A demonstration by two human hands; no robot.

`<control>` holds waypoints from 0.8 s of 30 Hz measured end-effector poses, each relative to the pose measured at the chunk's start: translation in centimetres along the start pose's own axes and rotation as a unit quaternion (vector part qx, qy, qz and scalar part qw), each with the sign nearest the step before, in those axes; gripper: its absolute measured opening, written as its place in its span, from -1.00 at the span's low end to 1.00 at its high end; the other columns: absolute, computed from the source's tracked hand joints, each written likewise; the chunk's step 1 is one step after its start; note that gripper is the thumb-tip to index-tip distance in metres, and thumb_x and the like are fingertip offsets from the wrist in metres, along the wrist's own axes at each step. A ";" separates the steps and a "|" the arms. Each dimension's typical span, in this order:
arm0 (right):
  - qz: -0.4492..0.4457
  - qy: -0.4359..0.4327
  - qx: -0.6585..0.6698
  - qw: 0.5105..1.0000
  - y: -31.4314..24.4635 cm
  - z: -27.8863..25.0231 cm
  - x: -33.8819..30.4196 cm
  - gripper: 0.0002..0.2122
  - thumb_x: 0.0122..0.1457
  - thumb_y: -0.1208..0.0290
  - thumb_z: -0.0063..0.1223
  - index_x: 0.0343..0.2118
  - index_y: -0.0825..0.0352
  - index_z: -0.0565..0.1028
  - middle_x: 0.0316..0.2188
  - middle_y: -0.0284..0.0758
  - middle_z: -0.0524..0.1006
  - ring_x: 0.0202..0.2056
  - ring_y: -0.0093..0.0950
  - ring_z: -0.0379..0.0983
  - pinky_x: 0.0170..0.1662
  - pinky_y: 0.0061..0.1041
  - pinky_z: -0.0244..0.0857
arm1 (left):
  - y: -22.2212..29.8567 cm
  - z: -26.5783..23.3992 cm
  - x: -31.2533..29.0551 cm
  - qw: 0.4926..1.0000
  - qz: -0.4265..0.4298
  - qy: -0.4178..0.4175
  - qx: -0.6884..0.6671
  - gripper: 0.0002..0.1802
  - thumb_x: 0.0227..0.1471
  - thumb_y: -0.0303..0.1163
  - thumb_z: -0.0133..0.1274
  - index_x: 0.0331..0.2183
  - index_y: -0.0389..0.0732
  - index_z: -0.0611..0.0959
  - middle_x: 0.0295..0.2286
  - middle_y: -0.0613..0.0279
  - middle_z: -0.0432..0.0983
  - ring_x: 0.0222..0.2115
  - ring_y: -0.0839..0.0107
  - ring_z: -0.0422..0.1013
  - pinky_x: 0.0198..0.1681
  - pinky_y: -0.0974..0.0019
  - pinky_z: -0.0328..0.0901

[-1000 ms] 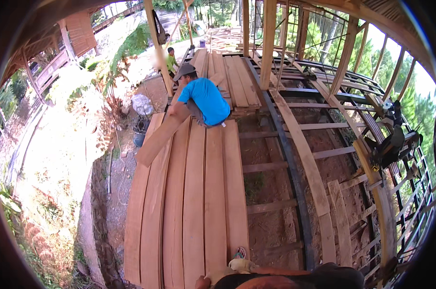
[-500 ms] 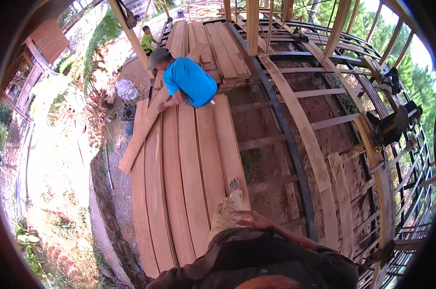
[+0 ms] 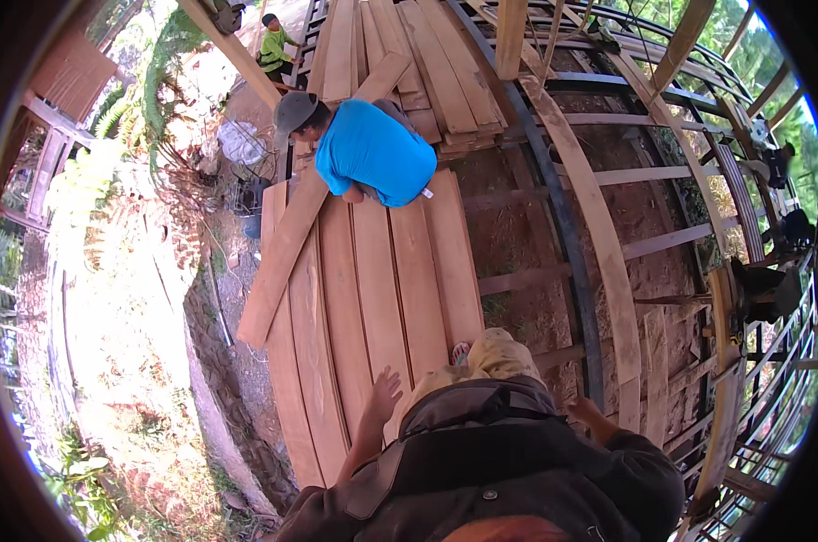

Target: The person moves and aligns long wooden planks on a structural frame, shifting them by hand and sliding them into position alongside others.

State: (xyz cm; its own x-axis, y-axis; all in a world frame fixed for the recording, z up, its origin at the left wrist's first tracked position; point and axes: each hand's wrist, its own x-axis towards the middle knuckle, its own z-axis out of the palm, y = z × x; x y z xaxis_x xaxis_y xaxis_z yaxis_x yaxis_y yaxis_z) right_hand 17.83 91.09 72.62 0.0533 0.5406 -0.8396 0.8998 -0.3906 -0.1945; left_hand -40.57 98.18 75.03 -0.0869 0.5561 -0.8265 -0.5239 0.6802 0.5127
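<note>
My left hand (image 3: pixel 385 396) is held out over the wooden planks (image 3: pixel 373 271), fingers apart and nothing in it. By my right hip, my right hand (image 3: pixel 581 410) hangs near the black beam (image 3: pixel 582 316); its fingers are too small and partly hidden to read. The planks lie side by side beneath me, running away from my feet. A co-worker in a blue shirt (image 3: pixel 373 154) and cap crouches on them ahead. Slanting across the left edge of these boards is a loose plank (image 3: pixel 287 257), next to the co-worker, whose hands are mostly hidden.
To the right, an open frame of dark beams and a long wooden board (image 3: pixel 590 208) spans bare soil. More stacked planks (image 3: pixel 436 68) lie beyond the co-worker. Another person in a green shirt (image 3: pixel 275 50) is farther back. A wooden post (image 3: pixel 510 41) rises at the far side.
My left hand has come into view, and my right hand has moved from my thigh out to the right. The co-worker leans lower, with the arm now tucked under the body.
</note>
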 end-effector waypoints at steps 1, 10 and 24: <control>0.005 0.028 0.060 0.998 -1.0 -0.5 1.1 -0.58 0.24 0.11 -0.06 0.02 0.30 0.50 -0.17 -0.02 0.58 -0.11 -0.01 0.52 -0.01 -0.07 0.37 | 4.0 2.3 0.4 0.999 0.017 -0.036 0.011 -0.38 0.28 0.00 -0.25 0.27 -0.04 0.25 0.24 -0.05 0.18 0.25 0.09 0.14 0.30 0.03 -0.05; -0.045 0.008 0.085 0.995 -12.9 -7.4 18.4 -0.71 0.20 0.19 -0.04 -0.16 0.24 0.57 -0.26 -0.12 0.60 -0.18 -0.09 0.55 -0.09 -0.08 0.40 | 12.4 12.6 23.5 0.781 0.210 -0.149 0.569 -0.32 0.27 0.03 -0.15 0.24 -0.22 0.31 0.20 -0.06 0.26 0.26 0.13 0.13 0.30 0.16 0.01; -0.247 0.295 -0.103 0.917 -35.3 -45.5 41.3 -0.77 0.15 0.32 0.00 -0.20 0.25 0.59 -0.18 -0.22 0.60 -0.22 -0.22 0.58 -0.17 -0.21 0.48 | 30.1 9.7 39.2 0.726 -0.005 -0.066 0.685 -0.42 0.19 0.03 -0.09 0.08 -0.16 0.52 0.03 -0.13 0.45 0.06 -0.10 0.36 0.14 0.02 0.25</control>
State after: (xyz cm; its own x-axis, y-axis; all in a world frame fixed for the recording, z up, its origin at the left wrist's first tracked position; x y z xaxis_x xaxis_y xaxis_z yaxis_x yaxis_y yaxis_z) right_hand 7.93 161.13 67.88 -0.2121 0.9465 -0.2433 0.9367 0.1259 -0.3267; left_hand -51.53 145.08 60.34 0.0397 0.5275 -0.8487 0.8178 0.4709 0.3309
